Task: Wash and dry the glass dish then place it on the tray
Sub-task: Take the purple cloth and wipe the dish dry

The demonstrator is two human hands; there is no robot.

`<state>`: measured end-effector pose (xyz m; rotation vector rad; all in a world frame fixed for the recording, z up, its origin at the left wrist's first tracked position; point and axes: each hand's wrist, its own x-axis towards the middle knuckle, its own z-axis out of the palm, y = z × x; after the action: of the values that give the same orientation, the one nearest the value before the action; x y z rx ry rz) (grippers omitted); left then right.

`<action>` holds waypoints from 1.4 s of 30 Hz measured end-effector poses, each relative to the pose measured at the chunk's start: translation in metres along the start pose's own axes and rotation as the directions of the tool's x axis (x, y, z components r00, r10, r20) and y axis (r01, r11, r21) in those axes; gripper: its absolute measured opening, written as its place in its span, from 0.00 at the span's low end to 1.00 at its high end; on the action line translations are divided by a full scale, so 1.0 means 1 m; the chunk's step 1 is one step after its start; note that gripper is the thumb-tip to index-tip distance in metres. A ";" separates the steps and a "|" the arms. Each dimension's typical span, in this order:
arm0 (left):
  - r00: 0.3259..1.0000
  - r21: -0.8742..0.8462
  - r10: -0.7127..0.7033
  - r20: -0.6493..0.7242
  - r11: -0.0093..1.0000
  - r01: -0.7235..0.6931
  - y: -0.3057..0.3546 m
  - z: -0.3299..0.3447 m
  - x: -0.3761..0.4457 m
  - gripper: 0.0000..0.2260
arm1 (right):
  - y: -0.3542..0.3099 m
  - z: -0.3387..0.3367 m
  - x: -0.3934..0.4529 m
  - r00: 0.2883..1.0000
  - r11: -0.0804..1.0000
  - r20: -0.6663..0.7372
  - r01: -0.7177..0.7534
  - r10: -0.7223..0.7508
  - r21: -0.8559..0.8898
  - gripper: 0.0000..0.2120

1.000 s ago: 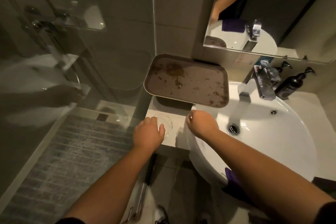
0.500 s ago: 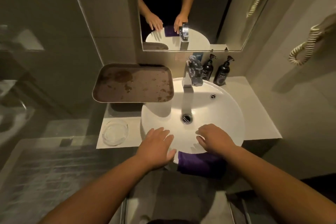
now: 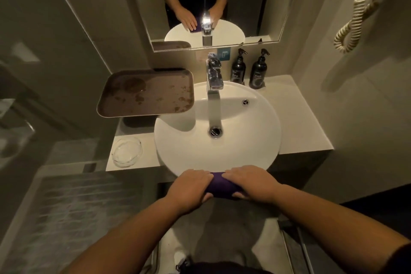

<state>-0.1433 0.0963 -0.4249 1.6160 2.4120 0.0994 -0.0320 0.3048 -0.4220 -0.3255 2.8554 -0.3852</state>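
Both hands hold the purple cloth at the near rim of the sink: the left hand and the right hand each wrap it. The glass dish sits at the surface's left front corner, below the tray. Lift the cloth with a firm grip, and do not bump the dish.

Both the left hand and right hand cover most of the purple cloth

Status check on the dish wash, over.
Left hand and right hand both grip purple cloth at sink front. Glass dish on counter, untouched. Tray wet, nothing blocking.
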 end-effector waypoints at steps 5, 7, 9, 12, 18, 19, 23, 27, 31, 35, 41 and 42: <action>0.999 -0.076 -0.001 -0.039 0.997 -0.002 0.000 -0.007 -0.003 0.12 | -0.001 -0.008 -0.004 1.000 0.998 -0.024 0.021 -0.019 0.064 0.18; 1.000 -0.168 -0.008 -0.029 0.986 0.003 -0.004 -0.014 -0.009 0.09 | -0.003 -0.021 -0.004 0.999 0.984 0.039 -0.023 0.016 0.177 0.16; 0.998 -0.313 -0.055 -0.004 0.948 0.051 -0.009 -0.022 -0.016 0.09 | -0.006 -0.038 -0.001 0.993 0.947 0.107 -0.088 0.057 0.310 0.15; 0.990 -0.532 -0.144 0.014 0.837 0.129 -0.025 -0.038 -0.030 0.10 | -0.023 -0.067 0.012 0.988 0.827 0.127 -0.141 0.085 0.544 0.13; 0.941 -0.825 -0.338 -0.018 0.537 0.177 -0.074 -0.063 -0.055 0.06 | -0.063 -0.086 0.062 0.978 0.330 0.097 -0.155 0.185 0.931 0.14; 0.932 -0.849 -0.363 -0.022 0.499 0.174 -0.083 -0.064 -0.060 0.07 | -0.069 -0.084 0.073 0.978 0.255 0.110 -0.153 0.175 0.955 0.15; 0.883 -0.919 -0.469 0.011 0.343 0.193 -0.122 -0.059 -0.088 0.06 | -0.092 -0.079 0.120 0.975 0.069 0.165 -0.177 0.150 0.982 0.16; 0.737 -0.965 -0.670 0.086 0.128 0.229 -0.162 -0.039 -0.106 0.06 | -0.111 -0.084 0.168 0.967 0.130 0.161 -0.189 0.198 0.973 0.14; 0.451 -0.955 -0.857 0.250 -0.141 0.261 -0.200 -0.015 -0.115 0.08 | -0.128 -0.104 0.219 0.976 0.547 0.012 -0.132 0.218 0.826 0.14; 0.329 -0.918 -0.900 0.287 -0.161 0.362 -0.227 0.002 -0.110 0.07 | -0.145 -0.094 0.285 0.979 0.977 -0.168 0.143 -0.116 0.159 0.17; 0.292 -0.805 -0.937 0.194 0.018 0.594 -0.250 0.009 -0.090 0.08 | -0.141 -0.036 0.356 0.856 0.840 0.433 0.438 -0.282 -0.319 0.20; 0.307 -0.774 -0.933 0.188 0.051 0.631 -0.253 0.011 -0.087 0.09 | -0.139 -0.032 0.363 0.846 0.837 0.451 0.449 -0.285 -0.313 0.21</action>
<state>-0.3380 -0.0830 -0.4690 -0.3613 2.5404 1.1188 -0.3584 0.0912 -0.4272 -0.9406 2.4383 0.2108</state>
